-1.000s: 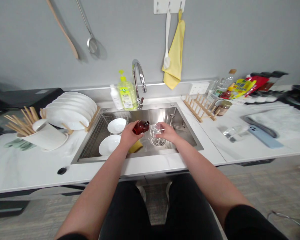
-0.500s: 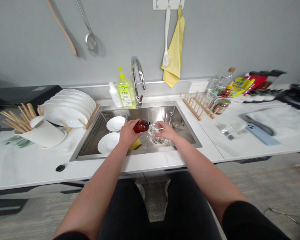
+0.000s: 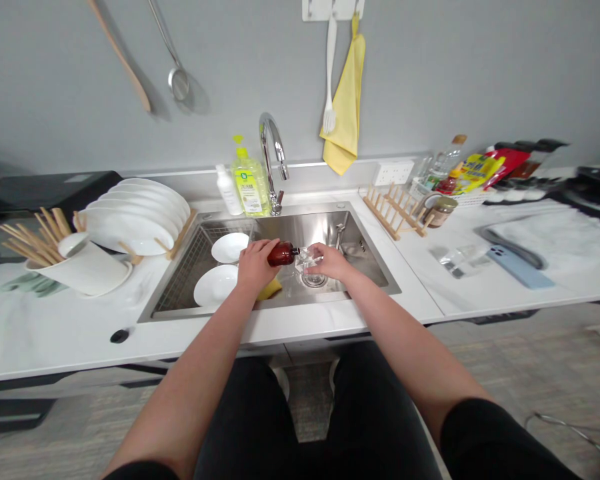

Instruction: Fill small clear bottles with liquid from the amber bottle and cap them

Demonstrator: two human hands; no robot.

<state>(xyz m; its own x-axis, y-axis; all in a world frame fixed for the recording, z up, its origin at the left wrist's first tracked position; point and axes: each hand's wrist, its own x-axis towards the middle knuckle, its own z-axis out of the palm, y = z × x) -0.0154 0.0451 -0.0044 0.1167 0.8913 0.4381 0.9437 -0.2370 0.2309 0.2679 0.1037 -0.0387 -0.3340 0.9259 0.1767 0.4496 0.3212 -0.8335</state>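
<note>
My left hand [image 3: 258, 267] is wrapped round a dark amber bottle [image 3: 282, 253], tipped on its side with its neck pointing right. Facing that neck, my right hand [image 3: 329, 262] grips a small clear glass [image 3: 305, 259]. Both are held over the steel sink [image 3: 293, 299], above the drain [image 3: 314, 280]. Whether liquid passes between bottle and glass I cannot make out. Two white bowls [image 3: 217, 285] lie in the left part of the sink, and a yellow cloth [image 3: 270, 289] shows below my left hand.
Behind the sink stand the faucet [image 3: 275, 160], a green soap bottle [image 3: 251, 183] and a white bottle [image 3: 229, 191]. Plates in a rack [image 3: 135, 217] and a chopstick holder [image 3: 87, 263] are on the left. A wooden rack [image 3: 395, 212], jar [image 3: 441, 211] and phone [image 3: 520, 265] lie right.
The view has shifted slightly. Both hands keep their hold on the bottle and the glass, with little visible movement between them.
</note>
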